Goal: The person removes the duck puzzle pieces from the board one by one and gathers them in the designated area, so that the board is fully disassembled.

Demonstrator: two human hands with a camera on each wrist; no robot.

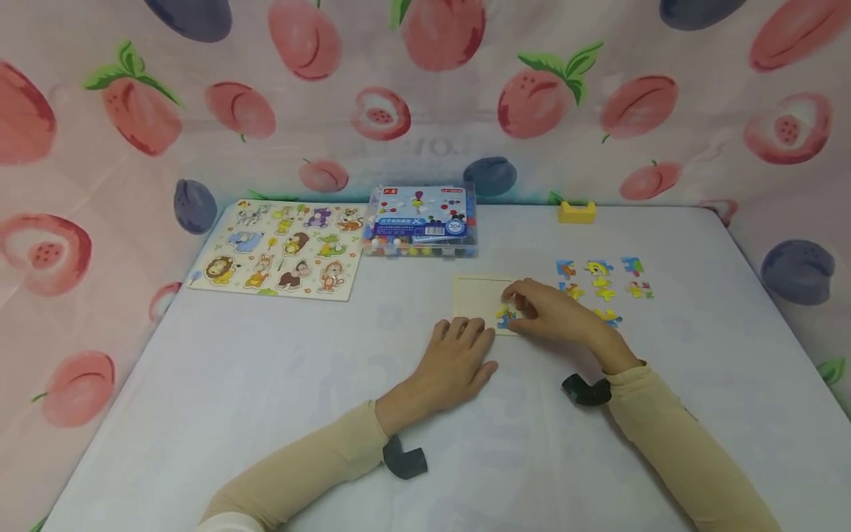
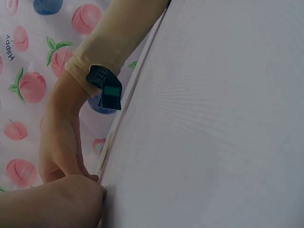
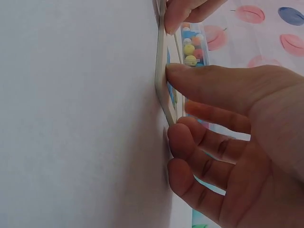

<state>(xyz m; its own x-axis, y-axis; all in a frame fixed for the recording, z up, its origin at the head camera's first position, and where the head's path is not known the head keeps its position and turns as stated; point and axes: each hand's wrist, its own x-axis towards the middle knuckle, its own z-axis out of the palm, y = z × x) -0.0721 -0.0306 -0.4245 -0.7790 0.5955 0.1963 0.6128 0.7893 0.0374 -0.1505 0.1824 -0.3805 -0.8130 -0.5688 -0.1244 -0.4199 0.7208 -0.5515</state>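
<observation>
A shallow, pale wooden puzzle tray (image 1: pixel 475 294) lies flat on the table before both hands. In its lower right corner is a colourful jigsaw piece (image 1: pixel 503 318). My right hand (image 1: pixel 561 314) curls thumb and index finger about this piece, low over the tray. The right wrist view shows the thumb (image 3: pixel 190 78) on the piece and the other fingers bent by the tray's edge. My left hand (image 1: pixel 453 366) rests its outstretched fingertips on the tray's near edge. Right of the tray lie several loose jigsaw pieces (image 1: pixel 603 284), some partly hidden behind the right hand.
An animal puzzle board (image 1: pixel 275 251) lies at the back left. Beside it stands a clear plastic box (image 1: pixel 422 222) of coloured beads with a printed label. A small yellow block (image 1: pixel 576 213) sits at the back right. Fruit-printed cloth hangs behind the table.
</observation>
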